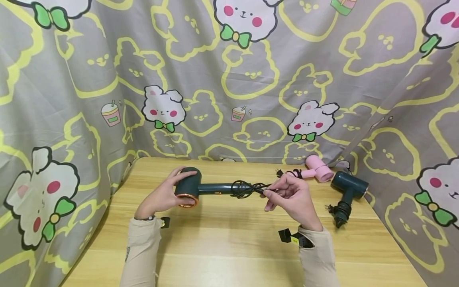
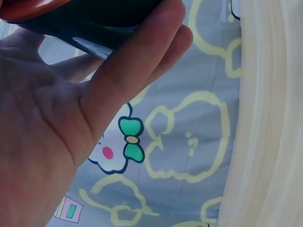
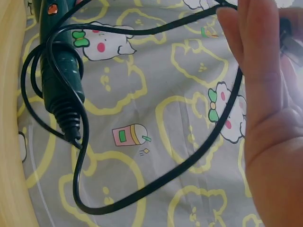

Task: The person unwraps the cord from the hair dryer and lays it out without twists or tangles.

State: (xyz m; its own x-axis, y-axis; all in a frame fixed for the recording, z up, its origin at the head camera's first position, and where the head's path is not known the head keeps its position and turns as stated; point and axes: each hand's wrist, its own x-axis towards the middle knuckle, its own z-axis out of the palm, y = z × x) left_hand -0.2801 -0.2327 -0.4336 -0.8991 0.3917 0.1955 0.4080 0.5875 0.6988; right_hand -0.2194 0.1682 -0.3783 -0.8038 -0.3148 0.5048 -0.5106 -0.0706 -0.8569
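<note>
— With the left hand (image 1: 163,195), grasped what?

— Gripped the hammer-shaped, dark teal hair dryer with a copper-coloured rim (image 1: 216,189) by its barrel, with fingers curled round it.

— And with the right hand (image 1: 295,197)?

— Pinched the thin, black, flexible cable (image 3: 97,209) between thumb and bent fingers, just beyond the handle's tip. Could not make out the cable's end among those fingers.

— Lay which way between the two?

— Stretched from left to right, with the handle leading from the left hand toward the right, roughly parallel to the worktop's far edge. Sat nearest the left hand at the barrel, nearest the right at the tip. Was loosely looped with cable there. Appeared raised over the light wooden worktop (image 1: 222,255), a little left of its middle and toward the far edge.

— Posed how?

— Reached in from the near side in loose beige sleeves (image 1: 140,247), with the left hand spread about the barrel and the right angled inward to the left, well apart from it.

— Noticed anything further out?

— Saw, near the far right corner, a pink, hammer-shaped hair dryer (image 1: 318,169) with its handle pointing left. Saw, beside the right edge, a second dark teal hair dryer (image 1: 348,185) with black cord wound round its handle. Beyond the far edge, found a grey fabric curtain (image 1: 201,79) with yellow outlines and white rabbits.
</note>
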